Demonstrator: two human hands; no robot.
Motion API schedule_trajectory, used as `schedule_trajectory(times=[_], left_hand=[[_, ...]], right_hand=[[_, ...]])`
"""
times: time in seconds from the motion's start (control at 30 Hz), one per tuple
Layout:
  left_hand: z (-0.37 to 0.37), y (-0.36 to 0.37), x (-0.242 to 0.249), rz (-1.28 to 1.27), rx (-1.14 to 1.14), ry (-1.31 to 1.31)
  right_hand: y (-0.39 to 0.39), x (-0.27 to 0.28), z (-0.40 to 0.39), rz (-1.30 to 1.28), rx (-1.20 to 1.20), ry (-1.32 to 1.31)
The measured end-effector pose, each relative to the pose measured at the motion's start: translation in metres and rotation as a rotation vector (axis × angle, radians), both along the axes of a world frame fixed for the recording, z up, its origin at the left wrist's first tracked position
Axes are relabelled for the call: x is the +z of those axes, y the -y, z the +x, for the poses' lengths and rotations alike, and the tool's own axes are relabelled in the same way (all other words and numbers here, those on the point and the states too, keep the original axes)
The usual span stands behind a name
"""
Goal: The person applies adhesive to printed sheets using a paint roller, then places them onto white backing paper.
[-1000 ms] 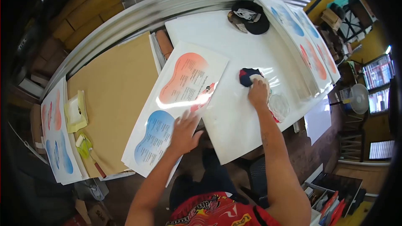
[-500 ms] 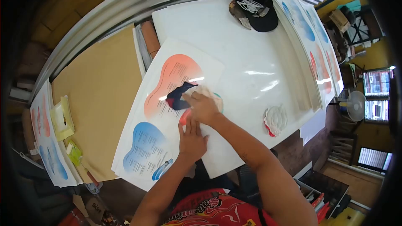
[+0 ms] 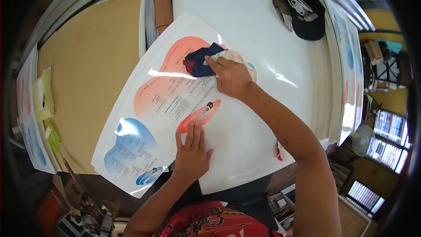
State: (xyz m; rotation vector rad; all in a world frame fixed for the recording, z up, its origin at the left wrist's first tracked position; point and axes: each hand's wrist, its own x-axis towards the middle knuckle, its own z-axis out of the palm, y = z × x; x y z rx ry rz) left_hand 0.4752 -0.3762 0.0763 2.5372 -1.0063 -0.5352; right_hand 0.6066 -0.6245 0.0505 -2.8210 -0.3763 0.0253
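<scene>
A glossy printed sheet (image 3: 147, 101) lies slanted across the white surface, with orange and blue rounded shapes and small text. My left hand (image 3: 193, 156) lies flat on its lower part, fingers stretched out beside a small orange logo. Upon the upper part of the sheet, my right hand (image 3: 234, 77) presses down a bunched rag (image 3: 201, 61) of navy, cream and dark red cloth. The right palm and some fingers hide part of the rag. Light glares off the sheet in several places.
A black cap (image 3: 309, 17) with a white cable on it sits at the upper right. Brown board (image 3: 87, 74) covers the left side, with a yellow packet (image 3: 44, 96) and a green-handled tool (image 3: 53, 138). A white and red rag (image 3: 282, 152) lies partly behind my right forearm.
My right hand and the rag have moved up the sheet, away from my left hand. The left hand stays flat near the logo, and the camera view has shifted.
</scene>
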Motion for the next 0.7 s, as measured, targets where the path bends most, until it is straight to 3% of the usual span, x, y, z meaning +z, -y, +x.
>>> schedule_trajectory(times=[0.23, 0.33, 0.37, 0.4, 0.43, 0.47, 0.5, 0.53, 0.57, 0.6, 0.67, 0.7], left_hand=[[0.006, 0.0, -0.002, 0.016, 0.035, 0.02], [0.002, 0.004, 0.009, -0.02, 0.049, 0.018], [0.014, 0.0, 0.012, -0.027, 0.052, 0.04], [0.029, -0.005, 0.013, -0.025, 0.104, 0.039], [0.044, -0.007, 0.012, -0.029, 0.14, 0.013], [0.069, -0.008, -0.013, 0.012, 0.237, 0.229], [0.111, -0.018, -0.017, -0.309, 0.359, 0.253], [0.146, -0.018, -0.024, -0.082, 0.442, 0.422], [0.182, -0.025, -0.028, -0.001, 0.542, 0.371], [0.216, -0.04, -0.033, 0.079, 0.644, 0.314], [0.279, -0.088, -0.081, -0.291, 0.671, -0.331], [0.278, -0.089, -0.069, -0.319, 0.661, -0.454]], right_hand=[[0.014, -0.022, 0.103, -0.049, 0.004, 0.124], [0.037, -0.003, 0.18, -0.157, -0.409, -0.017], [0.047, 0.013, 0.192, 0.142, -0.607, -0.058], [0.05, 0.035, 0.184, 0.271, -0.63, 0.008], [0.051, 0.059, 0.157, 0.301, -0.609, 0.092], [0.054, 0.079, 0.125, 0.327, -0.586, 0.189], [0.063, 0.086, 0.093, 0.357, -0.572, 0.211], [0.075, 0.09, 0.054, 0.387, -0.559, 0.233], [0.081, 0.1, 0.011, 0.466, -0.612, 0.155], [0.095, 0.092, -0.034, 0.55, -0.649, 0.145], [0.115, 0.083, -0.122, 0.633, -0.752, 0.12], [0.119, 0.082, -0.161, 0.657, -0.857, 0.102]])
